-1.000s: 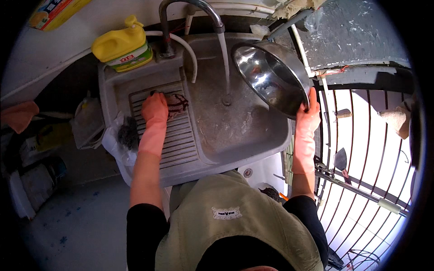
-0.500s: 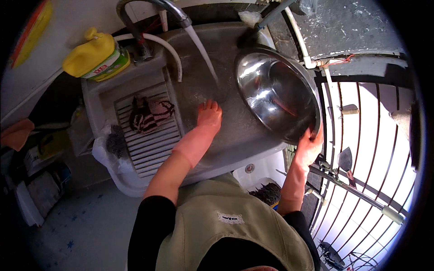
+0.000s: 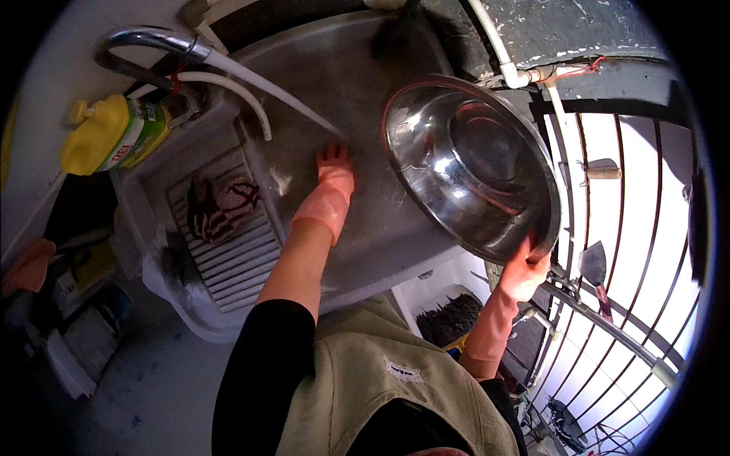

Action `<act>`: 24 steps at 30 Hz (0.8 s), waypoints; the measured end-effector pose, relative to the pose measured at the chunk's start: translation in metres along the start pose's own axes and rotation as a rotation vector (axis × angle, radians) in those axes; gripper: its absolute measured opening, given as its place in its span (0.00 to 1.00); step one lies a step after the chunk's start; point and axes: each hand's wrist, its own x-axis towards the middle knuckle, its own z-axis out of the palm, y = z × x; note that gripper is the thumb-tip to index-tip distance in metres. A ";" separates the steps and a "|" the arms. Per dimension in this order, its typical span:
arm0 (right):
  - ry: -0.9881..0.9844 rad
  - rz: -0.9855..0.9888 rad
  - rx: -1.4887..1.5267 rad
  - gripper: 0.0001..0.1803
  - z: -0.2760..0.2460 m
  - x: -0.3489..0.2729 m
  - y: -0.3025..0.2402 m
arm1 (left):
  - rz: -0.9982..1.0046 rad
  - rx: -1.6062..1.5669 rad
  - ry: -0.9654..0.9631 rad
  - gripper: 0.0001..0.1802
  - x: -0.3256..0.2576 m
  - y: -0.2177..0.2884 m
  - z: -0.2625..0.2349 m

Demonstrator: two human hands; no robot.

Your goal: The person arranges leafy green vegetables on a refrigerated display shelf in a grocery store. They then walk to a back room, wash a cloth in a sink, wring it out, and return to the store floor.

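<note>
A wide stainless steel basin [image 3: 426, 159] tilts at the right side of the sink, its hollow facing me. My right hand [image 3: 528, 267], in a pink rubber glove, is closed on its near right rim; the thumb shows inside the rim. Also gloved in pink, my left hand [image 3: 334, 169] reaches low into the grey sink [image 3: 365, 228], palm down, with fingers extended and apart. It holds nothing that I can see. Running water [image 3: 281, 95] falls from the chrome faucet [image 3: 152, 42] and lands just beyond its fingertips.
A dark-striped cloth [image 3: 220, 209] lies on the ribbed washboard [image 3: 236, 266] at left. Behind it stands a yellow jug [image 3: 114, 137]. A steel scourer [image 3: 179, 258] rests near the sink's left edge. Window bars [image 3: 620, 251] and a hanging scraper [image 3: 593, 264] are at the right.
The view has shifted, so the faucet and jug appear farther left. My left hand has stretched out with its fingers spreading. My right hand keeps its grip on the tilted basin.
</note>
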 end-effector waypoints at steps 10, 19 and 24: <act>-0.287 0.201 0.083 0.20 0.016 0.004 -0.041 | -0.040 -0.079 0.235 0.26 -0.053 -0.011 -0.004; -0.696 0.518 0.418 0.22 0.116 -0.032 -0.044 | 0.106 -0.417 0.588 0.19 -0.196 -0.080 -0.089; -0.887 0.801 0.566 0.27 0.175 -0.081 -0.033 | -0.108 -0.466 0.910 0.21 -0.242 -0.140 -0.119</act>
